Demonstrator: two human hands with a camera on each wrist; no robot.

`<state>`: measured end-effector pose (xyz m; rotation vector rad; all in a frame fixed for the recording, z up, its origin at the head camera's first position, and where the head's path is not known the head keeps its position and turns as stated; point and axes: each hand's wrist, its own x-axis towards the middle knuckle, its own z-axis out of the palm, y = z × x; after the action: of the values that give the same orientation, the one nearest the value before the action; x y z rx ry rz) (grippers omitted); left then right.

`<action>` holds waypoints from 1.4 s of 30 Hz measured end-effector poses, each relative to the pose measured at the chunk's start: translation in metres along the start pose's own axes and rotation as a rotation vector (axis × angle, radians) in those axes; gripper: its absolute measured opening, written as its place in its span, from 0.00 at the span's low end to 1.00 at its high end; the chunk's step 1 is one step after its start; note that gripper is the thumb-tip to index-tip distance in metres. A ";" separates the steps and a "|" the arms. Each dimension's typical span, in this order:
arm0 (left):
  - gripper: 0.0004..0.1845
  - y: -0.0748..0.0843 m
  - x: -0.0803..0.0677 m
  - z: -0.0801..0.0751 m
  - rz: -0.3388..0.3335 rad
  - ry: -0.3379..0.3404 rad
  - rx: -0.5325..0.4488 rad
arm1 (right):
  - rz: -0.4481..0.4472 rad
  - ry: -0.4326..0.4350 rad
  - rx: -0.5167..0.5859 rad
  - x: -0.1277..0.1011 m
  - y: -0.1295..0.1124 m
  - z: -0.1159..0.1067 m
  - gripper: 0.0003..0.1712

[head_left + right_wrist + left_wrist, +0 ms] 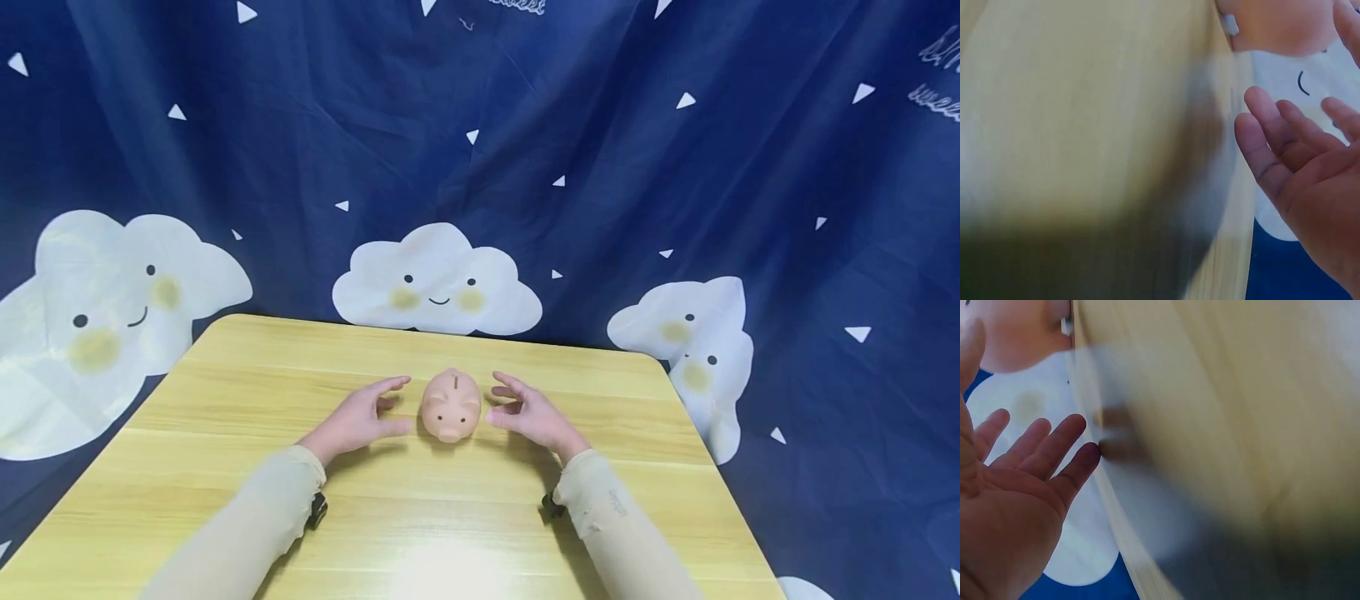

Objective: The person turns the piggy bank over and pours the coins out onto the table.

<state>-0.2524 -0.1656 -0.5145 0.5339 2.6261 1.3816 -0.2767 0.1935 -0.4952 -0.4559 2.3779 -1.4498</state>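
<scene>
- Head view: your left hand (366, 418) has thumb and fingers apart, holding nothing; the piggy bank (450, 404) sits just to its right, with a small gap.
- Your right hand (531, 417) mirrors it, thumb and fingers apart, nothing held; the piggy bank is just to its left, also not touching.
- Done, as seen: piggy bank upright on the bench (442, 508) between your hands, snout (449, 435) facing you.
- Not done: no grip by either hand. Judged: either ahead of a grip or following a release; cannot tell which.
</scene>
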 end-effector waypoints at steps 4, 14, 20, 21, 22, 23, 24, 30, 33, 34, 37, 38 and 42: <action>0.55 0.005 0.006 0.010 0.008 -0.033 -0.023 | -0.036 -0.059 0.001 0.002 0.000 0.008 0.59; 0.66 0.016 0.013 0.025 0.120 -0.021 0.022 | -0.144 -0.090 -0.050 0.006 -0.004 0.021 0.65; 0.64 0.020 0.018 0.031 0.150 -0.021 0.008 | -0.158 -0.106 -0.057 0.010 -0.004 0.028 0.66; 0.64 0.021 0.018 0.032 0.156 -0.021 0.007 | -0.158 -0.104 -0.056 0.011 -0.005 0.029 0.66; 0.63 0.021 0.019 0.033 0.160 -0.019 0.009 | -0.156 -0.103 -0.053 0.011 -0.005 0.030 0.66; 0.63 0.022 0.019 0.034 0.162 -0.016 0.016 | -0.158 -0.100 -0.055 0.011 -0.005 0.031 0.66; 0.63 0.023 0.020 0.035 0.160 -0.012 0.019 | -0.159 -0.097 -0.055 0.011 -0.005 0.031 0.66; 0.62 0.024 0.022 0.038 0.160 0.007 0.032 | -0.157 -0.095 -0.031 0.010 -0.006 0.034 0.66; 0.63 0.025 0.023 0.038 0.150 0.003 0.043 | -0.147 -0.089 -0.024 0.009 -0.007 0.034 0.66; 0.63 0.025 0.023 0.038 0.147 0.002 0.050 | -0.145 -0.088 -0.023 0.009 -0.007 0.034 0.66; 0.63 0.025 0.023 0.039 0.125 -0.002 0.046 | -0.137 -0.090 -0.008 0.008 -0.007 0.035 0.66; 0.63 0.025 0.023 0.039 0.119 -0.002 0.040 | -0.138 -0.091 0.000 0.008 -0.007 0.035 0.66; 0.63 0.026 0.024 0.039 0.107 0.001 0.027 | -0.137 -0.098 0.040 0.008 -0.008 0.036 0.65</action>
<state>-0.2573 -0.1133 -0.5140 0.6864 2.6564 1.3768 -0.2673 0.1577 -0.5043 -0.6756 2.2758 -1.4939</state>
